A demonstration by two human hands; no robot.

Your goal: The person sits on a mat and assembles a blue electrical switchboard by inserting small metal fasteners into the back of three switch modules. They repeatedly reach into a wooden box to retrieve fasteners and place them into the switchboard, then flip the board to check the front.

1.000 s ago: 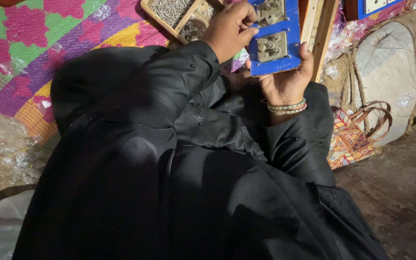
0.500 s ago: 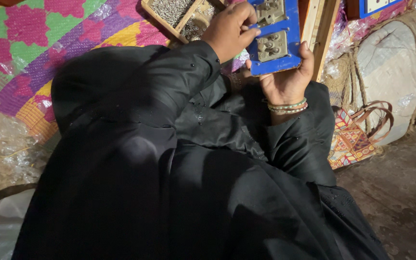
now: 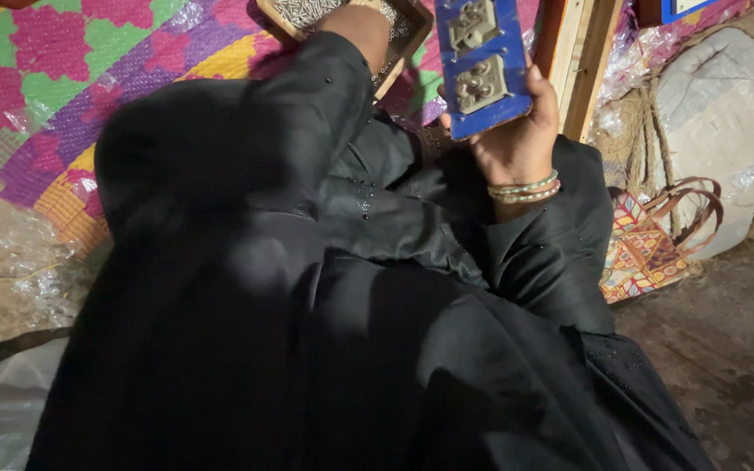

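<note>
My right hand (image 3: 517, 144) holds a blue rectangular board (image 3: 489, 122) upright from below, fingers wrapped behind it. Two square metal ornament pieces (image 3: 480, 83) sit on the board's face, one above the other. Beaded bangles (image 3: 524, 188) circle my right wrist. My left arm in a black sleeve (image 3: 307, 113) reaches up over a wooden tray (image 3: 412, 35) that holds small grey beads. Only the left wrist shows; the hand itself is cut off by the top edge. My lap is covered in black cloth.
A bright patchwork mat (image 3: 63, 78) lies at the left. Wooden slats (image 3: 582, 61) stand behind the board. A patterned woven bag (image 3: 647, 249) and a burlap sack (image 3: 709, 113) sit at the right on a dirt floor (image 3: 735, 366).
My left hand has left the blue board's top edge and moved up and left over the wooden tray, out of frame. The right hand still holds the board.
</note>
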